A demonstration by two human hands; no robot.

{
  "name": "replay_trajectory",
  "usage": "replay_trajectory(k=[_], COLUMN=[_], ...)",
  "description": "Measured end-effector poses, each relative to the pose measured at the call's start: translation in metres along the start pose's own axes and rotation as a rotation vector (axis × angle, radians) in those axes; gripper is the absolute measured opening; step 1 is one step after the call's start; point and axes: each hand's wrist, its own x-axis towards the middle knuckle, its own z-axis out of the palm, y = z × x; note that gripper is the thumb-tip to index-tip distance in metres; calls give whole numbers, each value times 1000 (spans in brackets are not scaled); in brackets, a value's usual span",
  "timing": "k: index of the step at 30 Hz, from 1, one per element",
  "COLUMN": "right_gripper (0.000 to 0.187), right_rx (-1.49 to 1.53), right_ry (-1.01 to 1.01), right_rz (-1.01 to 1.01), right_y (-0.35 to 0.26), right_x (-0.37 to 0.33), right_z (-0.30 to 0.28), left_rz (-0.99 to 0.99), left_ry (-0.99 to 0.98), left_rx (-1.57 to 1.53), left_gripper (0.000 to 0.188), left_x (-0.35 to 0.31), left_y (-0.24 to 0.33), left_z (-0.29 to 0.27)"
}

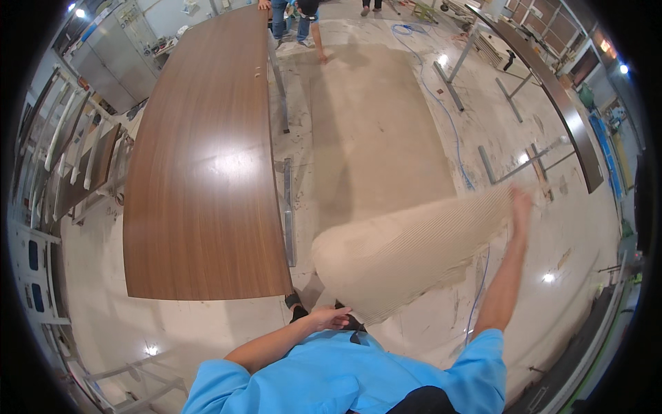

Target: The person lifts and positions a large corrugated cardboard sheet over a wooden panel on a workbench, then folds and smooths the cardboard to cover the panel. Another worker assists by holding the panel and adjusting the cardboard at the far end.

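Supporting a beige ribbed sheet (414,255) beside the brown wood-grain panel (200,186), the right hand (522,203) is apparently clasping the sheet's corner; the left hand (331,317) is showing no determinable grip.

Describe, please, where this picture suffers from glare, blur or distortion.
Head view: white glare on the brown panel, whose straight edges look bowed; head view: right hand blurred, left hand clearer; head view: darkness surrounding the round fisheye image.

Blur smears the right hand (521,205) gripping a raised corner of the sheet (407,255); its fingers cannot be told apart. Whether the left hand (331,318) touches the sheet is unclear. The sheet hides a stretch of blue hose (478,297). A co-worker's far hand (323,59) is too small to read.
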Motion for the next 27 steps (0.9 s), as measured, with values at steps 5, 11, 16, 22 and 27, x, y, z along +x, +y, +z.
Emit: replay_trajectory(k=[5,11,16,22,27], right_gripper=[64,47,44,41,40], right_rx=[447,-98,-13,-73,-159], right_ry=[503,400,328,126,104], right_rz=[-443,-377,-669,-628,-626], right_y=[-182,-297,-273,-299,-304], right_x=[-149,-177,-141,-60,-26], right_z=[-128,-118,-115,-141,-158], left_rz=[114,228,288,277,306], left_ry=[-41,-147,-58,86,122], left_rx=[341,942,712,441,346], left_gripper=[48,44,38,39,41], left_x=[8,23,2,-33,-33], left_y=[-5,13,6,13,10], left_z=[14,-10,-29,-33,-32])
